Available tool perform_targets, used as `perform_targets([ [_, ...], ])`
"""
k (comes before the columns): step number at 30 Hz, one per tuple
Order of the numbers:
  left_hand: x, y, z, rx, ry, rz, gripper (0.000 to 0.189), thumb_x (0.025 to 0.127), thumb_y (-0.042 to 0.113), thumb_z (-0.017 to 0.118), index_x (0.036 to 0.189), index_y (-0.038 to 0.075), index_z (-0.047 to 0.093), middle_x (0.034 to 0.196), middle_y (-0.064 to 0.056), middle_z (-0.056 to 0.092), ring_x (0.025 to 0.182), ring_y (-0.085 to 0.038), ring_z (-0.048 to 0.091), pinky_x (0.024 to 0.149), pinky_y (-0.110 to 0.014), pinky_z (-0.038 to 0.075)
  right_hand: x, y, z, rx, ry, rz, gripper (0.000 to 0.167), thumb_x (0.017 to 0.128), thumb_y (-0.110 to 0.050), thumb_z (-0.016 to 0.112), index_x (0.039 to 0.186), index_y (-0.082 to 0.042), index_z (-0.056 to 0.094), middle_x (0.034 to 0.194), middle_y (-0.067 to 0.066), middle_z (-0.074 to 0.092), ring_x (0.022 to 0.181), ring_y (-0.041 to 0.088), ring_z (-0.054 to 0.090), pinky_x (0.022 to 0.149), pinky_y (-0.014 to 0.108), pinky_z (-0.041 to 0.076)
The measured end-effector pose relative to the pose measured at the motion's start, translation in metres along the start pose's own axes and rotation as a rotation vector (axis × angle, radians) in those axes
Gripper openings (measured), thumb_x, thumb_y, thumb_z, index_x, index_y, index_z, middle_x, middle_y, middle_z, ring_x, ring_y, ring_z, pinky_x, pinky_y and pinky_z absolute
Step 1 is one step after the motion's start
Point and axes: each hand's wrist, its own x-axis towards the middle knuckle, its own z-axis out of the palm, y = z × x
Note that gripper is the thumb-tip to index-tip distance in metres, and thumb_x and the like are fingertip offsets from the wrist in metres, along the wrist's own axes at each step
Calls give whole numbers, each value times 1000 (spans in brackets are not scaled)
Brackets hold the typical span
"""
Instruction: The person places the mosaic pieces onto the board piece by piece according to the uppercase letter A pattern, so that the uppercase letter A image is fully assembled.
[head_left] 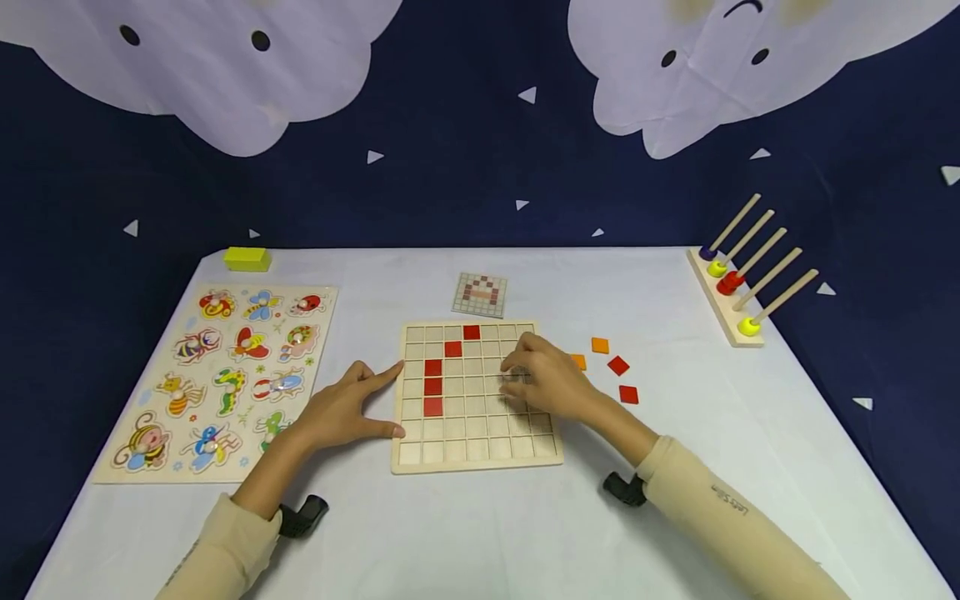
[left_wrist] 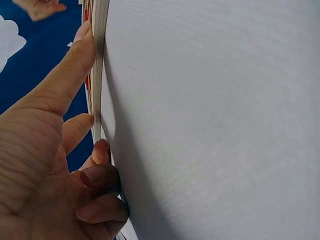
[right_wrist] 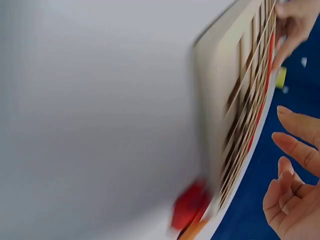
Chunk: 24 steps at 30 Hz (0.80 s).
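A wooden grid board [head_left: 476, 429] lies flat in the middle of the white table. Several red square tiles [head_left: 432, 407] sit in its cells, some stepping down from the top row and others stacked in a column at the left. My left hand [head_left: 341, 414] touches the board's left edge with thumb and forefinger spread; in the left wrist view its other fingers bend below the board. My right hand [head_left: 551, 379] hovers over the right side of the grid. In the right wrist view its fingertips [right_wrist: 282, 110] stand apart, with nothing between them.
Right of the board lie loose orange tiles [head_left: 600, 345] and red tiles [head_left: 628, 395]. Behind it is a small pattern card [head_left: 480, 295]. An insect puzzle [head_left: 193, 375] covers the left side, with a yellow block [head_left: 247, 259] behind it. A peg stand [head_left: 726, 302] with coloured rings stands back right.
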Motion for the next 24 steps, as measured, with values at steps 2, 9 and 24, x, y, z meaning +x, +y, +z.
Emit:
perform_targets([
  [2, 0, 0, 0, -2, 1, 3, 99, 70, 56, 84, 152, 21, 41, 102, -4, 44, 67, -16, 39, 57, -30, 34, -9, 14, -8, 17, -4, 35, 30, 82, -23, 82, 106, -6, 76, 97, 6, 58, 83, 17, 52, 73, 31, 45],
  [9, -1, 0, -1, -3, 1, 7, 99, 70, 56, 83, 152, 21, 41, 101, -4, 43, 67, -15, 38, 57, -29, 34, -31, 51, -26, 18, -33, 85, 32, 78, -19, 85, 106, -5, 77, 97, 6, 55, 83, 19, 50, 70, 30, 42],
  [24, 0, 0, 0, -4, -3, 3, 99, 70, 56, 84, 152, 21, 42, 101, -4, 44, 67, -15, 37, 57, -29, 33, -36, 75, -17, -58, -11, -36, 22, 78, -20, 84, 95, -7, 78, 97, 0, 54, 88, 14, 51, 73, 33, 46],
])
